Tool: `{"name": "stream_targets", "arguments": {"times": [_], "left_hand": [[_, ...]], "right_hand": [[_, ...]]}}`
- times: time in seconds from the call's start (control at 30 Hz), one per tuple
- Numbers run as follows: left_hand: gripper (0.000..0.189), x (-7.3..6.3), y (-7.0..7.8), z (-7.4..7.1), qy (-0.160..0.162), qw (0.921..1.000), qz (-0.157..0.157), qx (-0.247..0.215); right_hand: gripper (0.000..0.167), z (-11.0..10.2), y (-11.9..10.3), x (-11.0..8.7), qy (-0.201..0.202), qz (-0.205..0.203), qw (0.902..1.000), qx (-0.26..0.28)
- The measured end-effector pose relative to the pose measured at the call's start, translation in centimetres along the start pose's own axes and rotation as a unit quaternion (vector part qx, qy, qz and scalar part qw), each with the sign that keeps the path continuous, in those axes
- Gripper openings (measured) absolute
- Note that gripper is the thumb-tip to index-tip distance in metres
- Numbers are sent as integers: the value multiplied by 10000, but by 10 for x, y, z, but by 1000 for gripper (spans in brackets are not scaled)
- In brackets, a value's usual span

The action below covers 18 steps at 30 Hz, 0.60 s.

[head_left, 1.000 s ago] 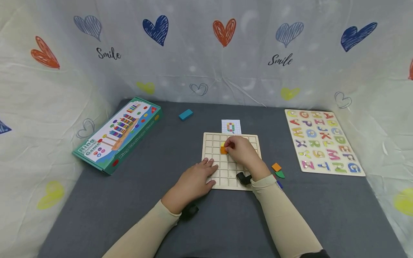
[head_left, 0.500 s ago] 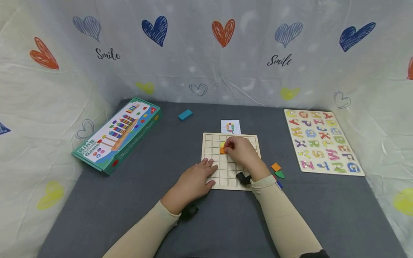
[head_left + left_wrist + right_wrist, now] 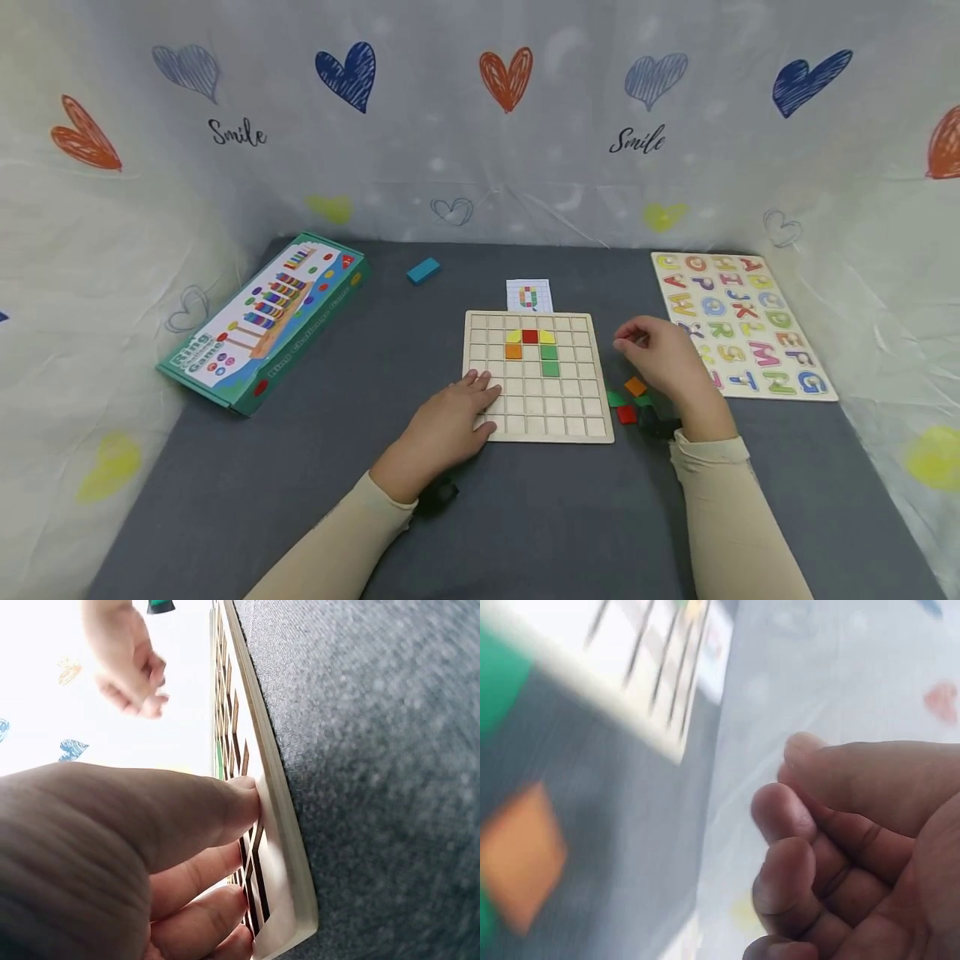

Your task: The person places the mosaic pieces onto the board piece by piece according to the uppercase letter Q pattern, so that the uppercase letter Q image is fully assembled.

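My left hand rests with outstretched fingers on the left edge of a wooden grid board. In the left wrist view its thumb presses on the board's border. Several coloured tiles sit in the grid: a red square between two yellow pieces, an orange square and two green squares. Right of the board, my right hand is in the air with loosely curled fingers. The right wrist view shows nothing held in it. Below it lie a loose orange tile, green pieces and a red tile.
A printed pattern card lies behind the board. At the right is an alphabet puzzle board. A green toy box stands at the left, with a blue block beyond it. A patterned curtain hangs behind.
My right hand has left the orange tile on the grid and moved right, off the board and over the loose tiles. The red and green tiles on the grid are now uncovered. My left hand stays put.
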<state>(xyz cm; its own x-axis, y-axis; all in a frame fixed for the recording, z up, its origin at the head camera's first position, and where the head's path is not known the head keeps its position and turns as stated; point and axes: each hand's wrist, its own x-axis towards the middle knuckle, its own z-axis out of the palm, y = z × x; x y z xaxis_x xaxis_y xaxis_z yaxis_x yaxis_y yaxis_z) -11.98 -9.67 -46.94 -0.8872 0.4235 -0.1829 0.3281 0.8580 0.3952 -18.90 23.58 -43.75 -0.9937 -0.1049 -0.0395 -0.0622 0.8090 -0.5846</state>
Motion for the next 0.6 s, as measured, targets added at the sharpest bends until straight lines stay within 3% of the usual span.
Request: {"name": "stream_targets", "arguments": {"times": [0.13,0.33,0.6], "left_hand": [[59,-2,-1,-2,66,10000,-27,26],[58,-3,-2,-4,156,9999,23,36],[59,-1,-1,1,24,10000,-10,60]], "right_hand": [[23,-7,22,-11,-211,271,9994,-53],[33,-3,34,-25,-674,549,9961,-180],[27,7,42,-32,-713,660,9950,-230]]}}
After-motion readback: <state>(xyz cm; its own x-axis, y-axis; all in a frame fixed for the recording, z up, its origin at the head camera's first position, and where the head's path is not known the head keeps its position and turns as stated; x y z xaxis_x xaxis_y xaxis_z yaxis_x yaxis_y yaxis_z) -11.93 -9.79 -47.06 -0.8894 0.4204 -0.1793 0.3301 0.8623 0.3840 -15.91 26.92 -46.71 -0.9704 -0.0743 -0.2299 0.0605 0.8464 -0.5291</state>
